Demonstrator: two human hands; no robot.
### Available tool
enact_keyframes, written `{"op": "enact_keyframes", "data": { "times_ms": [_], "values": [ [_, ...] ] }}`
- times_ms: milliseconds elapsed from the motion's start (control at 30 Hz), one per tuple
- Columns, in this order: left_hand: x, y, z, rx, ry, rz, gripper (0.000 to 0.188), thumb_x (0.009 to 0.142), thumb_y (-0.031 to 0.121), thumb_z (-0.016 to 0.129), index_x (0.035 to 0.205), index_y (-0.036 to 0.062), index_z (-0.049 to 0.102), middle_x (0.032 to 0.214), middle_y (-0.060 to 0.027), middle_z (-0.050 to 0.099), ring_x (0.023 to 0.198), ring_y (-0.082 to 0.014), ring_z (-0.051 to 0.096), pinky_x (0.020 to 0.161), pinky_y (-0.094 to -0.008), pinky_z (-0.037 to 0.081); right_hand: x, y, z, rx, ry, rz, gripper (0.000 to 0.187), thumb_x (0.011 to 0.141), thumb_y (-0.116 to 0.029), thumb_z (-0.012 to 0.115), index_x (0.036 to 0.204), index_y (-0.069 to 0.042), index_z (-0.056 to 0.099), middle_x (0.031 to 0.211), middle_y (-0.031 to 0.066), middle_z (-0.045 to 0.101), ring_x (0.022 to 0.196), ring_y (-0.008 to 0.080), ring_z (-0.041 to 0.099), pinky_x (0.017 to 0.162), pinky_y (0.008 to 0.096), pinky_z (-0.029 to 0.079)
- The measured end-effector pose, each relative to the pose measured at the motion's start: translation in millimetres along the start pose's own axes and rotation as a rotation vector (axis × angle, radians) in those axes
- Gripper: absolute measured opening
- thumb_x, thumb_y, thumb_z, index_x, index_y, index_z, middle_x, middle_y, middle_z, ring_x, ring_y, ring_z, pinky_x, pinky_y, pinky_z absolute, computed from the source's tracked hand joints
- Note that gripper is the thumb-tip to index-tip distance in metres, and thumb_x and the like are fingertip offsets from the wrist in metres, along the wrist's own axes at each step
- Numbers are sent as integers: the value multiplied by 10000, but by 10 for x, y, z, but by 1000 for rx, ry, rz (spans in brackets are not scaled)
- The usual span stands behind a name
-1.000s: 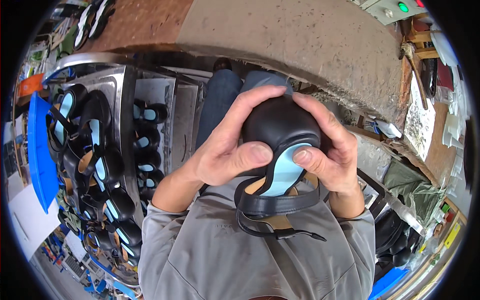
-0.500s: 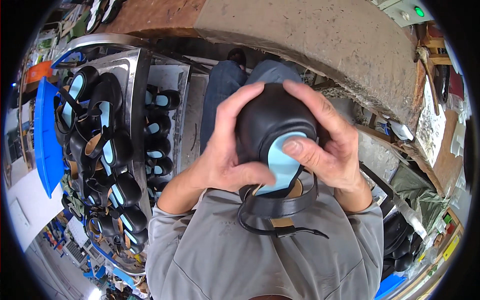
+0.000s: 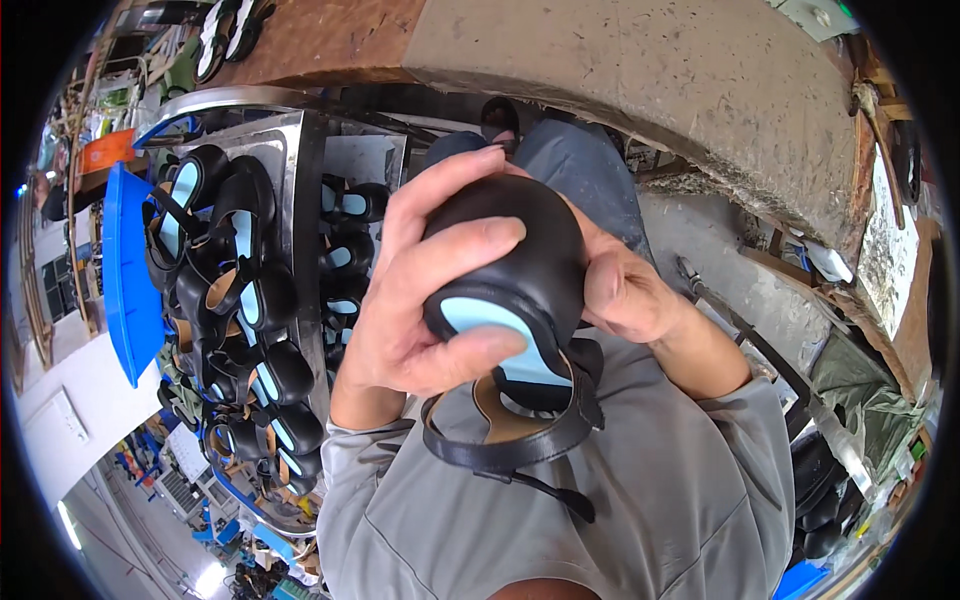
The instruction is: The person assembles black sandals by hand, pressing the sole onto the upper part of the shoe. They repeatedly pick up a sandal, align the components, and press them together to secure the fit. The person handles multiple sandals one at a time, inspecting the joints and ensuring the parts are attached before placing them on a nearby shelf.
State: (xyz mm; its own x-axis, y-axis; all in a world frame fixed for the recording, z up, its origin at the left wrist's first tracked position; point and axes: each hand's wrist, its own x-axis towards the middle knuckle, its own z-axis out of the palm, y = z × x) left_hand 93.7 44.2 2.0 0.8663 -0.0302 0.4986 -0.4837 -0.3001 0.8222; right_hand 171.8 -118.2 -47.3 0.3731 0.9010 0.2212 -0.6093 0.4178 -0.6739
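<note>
A black leather sandal (image 3: 520, 235) with a closed rounded toe is held up in front of my chest. Its insole (image 3: 495, 325) is light blue, and a black ankle strap (image 3: 500, 445) with a tan lining dangles below. My left hand (image 3: 420, 290) wraps the toe from the left, fingers over the upper and thumb on the blue insole. My right hand (image 3: 630, 290) grips the shoe's right side, its thumb bent against the upper; most of its fingers are hidden behind the shoe.
On the left, a metal rack (image 3: 300, 200) carries several black sandals (image 3: 265, 295) with blue insoles, more on a lower shelf. A blue plastic tray (image 3: 130, 270) stands beside it. A worn workbench (image 3: 620, 70) spans the far side. Dark shoes (image 3: 815, 490) lie at right.
The sandal has been turned and tilted leftward. My left fingers now lie across its upper, and my right thumb has moved off the insole to the side.
</note>
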Motion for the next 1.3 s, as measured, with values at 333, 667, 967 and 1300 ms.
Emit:
{"op": "enact_keyframes", "data": {
  "times_ms": [333, 667, 967, 1300],
  "values": [
    [102, -4, 44, 177, -21, -19, 582, 650, 223, 827, 1154, 66, 582, 1249, -266, 470, 1085, -376, 524, 896, -445, 448, -13, -7, -61, 130, 86, 47, 949, 793, -250, 751, 1463, 0, 126, 1405, 119, 335, 1306, 202, 325, 1080, 332, 262],
    [164, 8, 272, -662, 263, -527, 698, 896, 266, 572, 1434, 25, 198, 1394, -180, 328, 1262, -293, 390, 1054, -425, 300, 176, -704, -111, -659, 288, 51, 852, 769, -403, 729, 1392, 10, 320, 1309, 169, 467, 1157, 260, 519, 970, 347, 426],
    [-563, 453, 436, -426, -55, -765, 524, 759, 102, 764, 1197, -23, 504, 1058, -111, 548, 973, -191, 594, 877, -299, 464, -220, -194, -291, -262, 381, -167, 739, 836, -565, 580, 1367, -113, 335, 1308, 288, 419, 1131, 316, 511, 892, 384, 488],
    [-749, 614, 506, -109, 17, -541, 313, 754, 50, 735, 1014, -49, 592, 905, -150, 611, 781, -212, 615, 702, -284, 486, -308, -163, -186, -244, 234, -284, 710, 866, -557, 526, 1398, -133, 324, 1280, 369, 337, 1049, 327, 518, 837, 367, 498]
  ]
}}
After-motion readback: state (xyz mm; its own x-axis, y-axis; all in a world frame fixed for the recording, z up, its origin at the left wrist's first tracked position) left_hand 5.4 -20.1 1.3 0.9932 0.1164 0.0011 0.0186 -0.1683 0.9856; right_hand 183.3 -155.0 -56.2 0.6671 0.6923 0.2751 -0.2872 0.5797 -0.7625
